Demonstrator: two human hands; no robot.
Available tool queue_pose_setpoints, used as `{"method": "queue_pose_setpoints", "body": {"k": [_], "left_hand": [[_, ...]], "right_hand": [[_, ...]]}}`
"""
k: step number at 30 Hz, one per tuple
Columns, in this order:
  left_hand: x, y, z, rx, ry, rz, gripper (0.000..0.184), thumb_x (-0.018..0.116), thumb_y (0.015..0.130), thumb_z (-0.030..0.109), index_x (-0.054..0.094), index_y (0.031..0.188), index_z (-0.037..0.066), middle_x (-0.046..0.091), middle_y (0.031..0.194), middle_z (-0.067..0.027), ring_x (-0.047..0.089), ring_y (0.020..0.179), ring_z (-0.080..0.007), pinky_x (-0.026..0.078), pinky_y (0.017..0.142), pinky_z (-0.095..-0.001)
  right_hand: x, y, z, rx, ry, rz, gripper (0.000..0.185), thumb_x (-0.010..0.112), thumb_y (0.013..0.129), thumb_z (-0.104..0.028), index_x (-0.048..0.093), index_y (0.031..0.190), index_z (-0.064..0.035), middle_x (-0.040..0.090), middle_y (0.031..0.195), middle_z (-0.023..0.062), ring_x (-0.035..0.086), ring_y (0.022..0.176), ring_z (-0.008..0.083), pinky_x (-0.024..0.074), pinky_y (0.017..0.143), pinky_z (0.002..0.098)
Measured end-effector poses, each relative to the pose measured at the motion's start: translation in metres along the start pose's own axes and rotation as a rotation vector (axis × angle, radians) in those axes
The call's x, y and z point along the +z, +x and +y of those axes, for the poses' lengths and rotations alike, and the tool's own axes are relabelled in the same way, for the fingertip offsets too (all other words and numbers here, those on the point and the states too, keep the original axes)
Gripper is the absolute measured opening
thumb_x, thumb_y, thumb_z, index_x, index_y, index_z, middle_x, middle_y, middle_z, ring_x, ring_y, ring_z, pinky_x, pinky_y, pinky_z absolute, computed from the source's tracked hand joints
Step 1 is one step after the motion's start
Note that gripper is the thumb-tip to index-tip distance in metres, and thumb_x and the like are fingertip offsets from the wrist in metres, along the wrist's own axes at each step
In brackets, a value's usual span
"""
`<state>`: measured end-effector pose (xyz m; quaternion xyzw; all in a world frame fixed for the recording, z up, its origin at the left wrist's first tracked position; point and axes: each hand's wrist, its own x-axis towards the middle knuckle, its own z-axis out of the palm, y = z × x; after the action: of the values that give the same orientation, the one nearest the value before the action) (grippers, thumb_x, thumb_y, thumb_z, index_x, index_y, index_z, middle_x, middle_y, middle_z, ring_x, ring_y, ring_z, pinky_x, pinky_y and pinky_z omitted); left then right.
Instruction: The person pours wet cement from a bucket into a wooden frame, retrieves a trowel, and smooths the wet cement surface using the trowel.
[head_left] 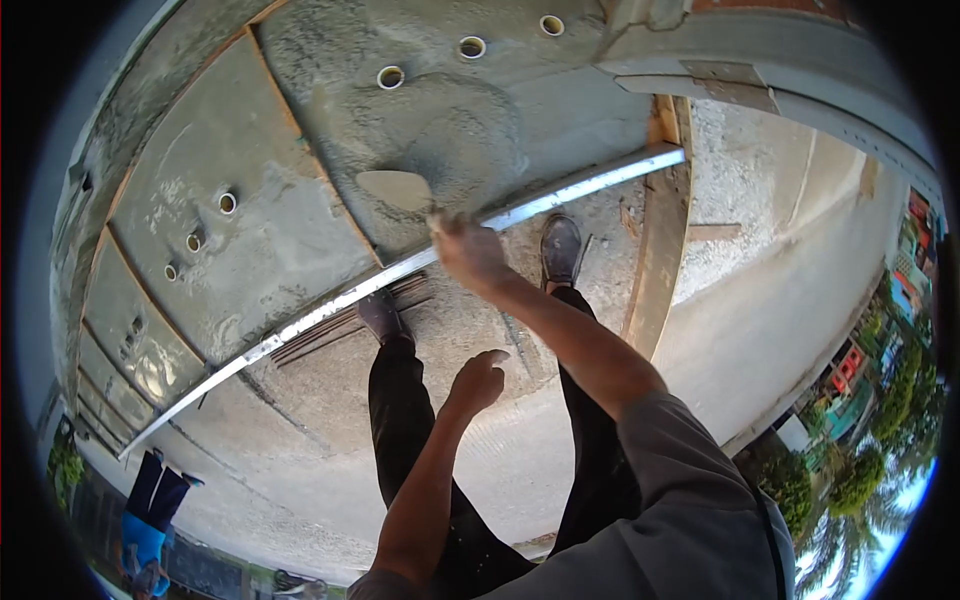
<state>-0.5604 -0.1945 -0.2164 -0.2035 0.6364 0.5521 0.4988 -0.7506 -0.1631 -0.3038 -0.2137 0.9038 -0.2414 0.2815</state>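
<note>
My right hand (470, 253) is wrapped round the handle of a trowel (397, 190). Its pale blade lies against the wet grey mortar (440, 120), just beyond a long metal straightedge (400, 270). Below and left of it, my left hand (478, 383) hovers over the concrete floor between my legs. Its fingers are loosely curled, and nothing shows in them. The straightedge runs slantwise along the near edge of the mortar, past my shoes.
Thin wooden strips (310, 150) divide the mortar into panels. Round pipe ends (391, 77) stick out of it. Several thin rods (340, 325) lie by my left shoe. A wooden board (660, 260) stands at the right. Another person (150, 520) is at lower left.
</note>
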Motion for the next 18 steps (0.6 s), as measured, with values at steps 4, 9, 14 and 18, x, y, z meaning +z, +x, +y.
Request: {"method": "queue_pose_setpoints", "body": {"k": [4, 9, 14, 18], "left_hand": [[-0.004, -0.003, 0.001, -0.019, 0.002, 0.006, 0.046, 0.044, 0.086, 0.004, 0.063, 0.127, -0.002, 0.065, 0.127, -0.0259, 0.061, 0.123, -0.0356, 0.044, 0.107, -0.0403], [-0.002, 0.000, -0.005, 0.000, 0.026, 0.010, 0.040, 0.048, 0.087, 0.009, 0.066, 0.122, 0.002, 0.064, 0.127, -0.0245, 0.060, 0.121, -0.0384, 0.045, 0.105, -0.0442], [-0.003, -0.003, 0.000, -0.016, 0.069, -0.032, 0.043, 0.047, 0.087, 0.006, 0.065, 0.125, 0.000, 0.064, 0.128, -0.0247, 0.060, 0.122, -0.0368, 0.045, 0.106, -0.0420], [-0.009, -0.006, 0.009, -0.031, 0.087, -0.032, 0.043, 0.046, 0.087, 0.005, 0.064, 0.126, -0.001, 0.064, 0.129, -0.0245, 0.059, 0.124, -0.0363, 0.045, 0.107, -0.0414]], "right_hand": [[0.016, 0.012, 0.005, 0.067, -0.100, 0.102, 0.034, 0.056, 0.096, -0.020, 0.053, 0.120, 0.0042, 0.065, 0.087, 0.0231, 0.070, 0.075, 0.0365, 0.0593, 0.059, 0.0440], [-0.025, -0.003, 0.046, 0.284, -0.056, 0.228, 0.029, 0.053, 0.099, -0.026, 0.054, 0.116, -0.0016, 0.064, 0.089, 0.0240, 0.069, 0.073, 0.0355, 0.0609, 0.057, 0.0438], [-0.068, -0.012, 0.125, 0.421, -0.111, 0.487, 0.029, 0.047, 0.100, -0.033, 0.063, 0.111, -0.0104, 0.070, 0.087, 0.0207, 0.070, 0.075, 0.0399, 0.0570, 0.065, 0.0513], [-0.072, -0.022, 0.102, 0.306, -0.048, 0.559, 0.019, 0.057, 0.098, -0.028, 0.064, 0.103, -0.0116, 0.070, 0.085, 0.0183, 0.069, 0.074, 0.0386, 0.0552, 0.062, 0.0492]]}}
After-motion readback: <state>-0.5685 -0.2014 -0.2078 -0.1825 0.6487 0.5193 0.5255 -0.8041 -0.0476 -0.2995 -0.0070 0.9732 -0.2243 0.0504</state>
